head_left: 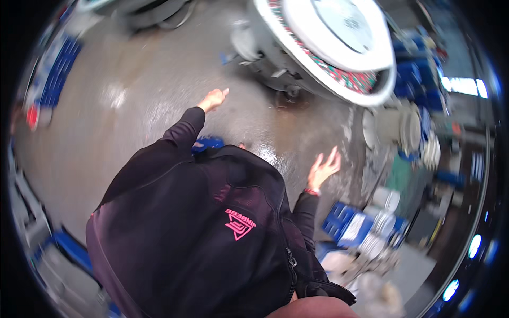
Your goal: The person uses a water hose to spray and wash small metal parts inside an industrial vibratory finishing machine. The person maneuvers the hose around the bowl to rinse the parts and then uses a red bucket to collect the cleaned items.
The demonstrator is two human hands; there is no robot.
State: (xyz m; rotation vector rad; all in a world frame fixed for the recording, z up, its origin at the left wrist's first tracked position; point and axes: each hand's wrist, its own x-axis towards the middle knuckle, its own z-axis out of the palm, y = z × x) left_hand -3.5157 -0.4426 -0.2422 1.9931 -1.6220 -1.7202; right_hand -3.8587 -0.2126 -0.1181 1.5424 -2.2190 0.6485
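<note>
Looking straight down a black top (212,233), both arms are flung out over the wet grey floor (132,106). Left hand (212,99) is out ahead, on the near side of the big round machine (328,47), fingers loosely curled with one pointing toward it, and nothing in its grip. Right hand (323,169) is spread wide open below that machine, fingers fanned, palm bare, a red band at the wrist; it holds nothing either. Neither hand touches the machine, and both hang over bare floor. White spools (403,127) sit just right of the machine's lower rim. A blue crate (344,222) lies further down from the machine, near the right elbow. The picture is blurred, so the small blue thing (208,143) beside the left sleeve is possibly a shoe.
</note>
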